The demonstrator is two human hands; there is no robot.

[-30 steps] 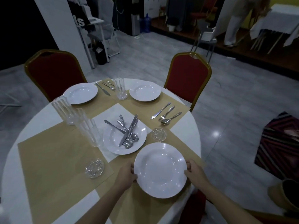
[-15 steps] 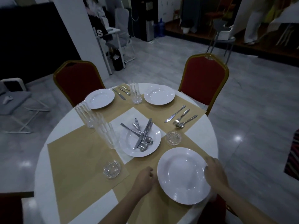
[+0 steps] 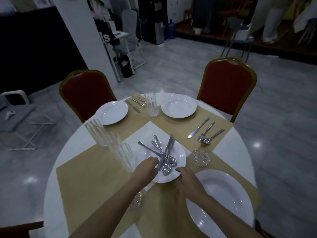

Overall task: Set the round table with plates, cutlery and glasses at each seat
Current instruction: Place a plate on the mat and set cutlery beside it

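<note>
The middle plate (image 3: 179, 156) is the only one carrying anything. It has a loose cutlery pile (image 3: 165, 152) on it, knives, forks and a couple of spoons all crossed over each other, with the spoon bowls at the end nearest the hands.

The left hand (image 3: 145, 170) comes in over the plate's near-left rim. Its fingertips (image 3: 155, 160) are bent and right up against the near end of the pile. Honestly can't tell if it has actually pinched a piece or is just touching. The right hand (image 3: 187, 179) is at the near-right rim, fingers bent with the tips on the rim just beside the spoon bowls. Can't tell if that's a real grip either.

Just right of the right hand sits the near plate (image 3: 221, 200), partly under that forearm. Beyond the right fingers, near the middle plate, is a small cut-glass dish (image 3: 200, 158). A second dish (image 3: 135, 200) peeks out from under the left forearm.

Left of the left fingers, close beside the plate, there's a row of ribbed glasses (image 3: 109, 140). Nested or separate, I can't make out.

Further off past the fingers:
- A left plate (image 3: 111, 112) with its cutlery (image 3: 135, 104) beside it.
- A standing glass (image 3: 151, 105).
- A right plate (image 3: 178, 107).
- Well out to the right, a knife (image 3: 199, 127), fork (image 3: 205, 131) and spoon (image 3: 212, 137) laid side by side.

Everything sits on tan mats (image 3: 89, 177) on the white table (image 3: 56, 194), with two red chairs (image 3: 228, 85) at the far side.
</note>
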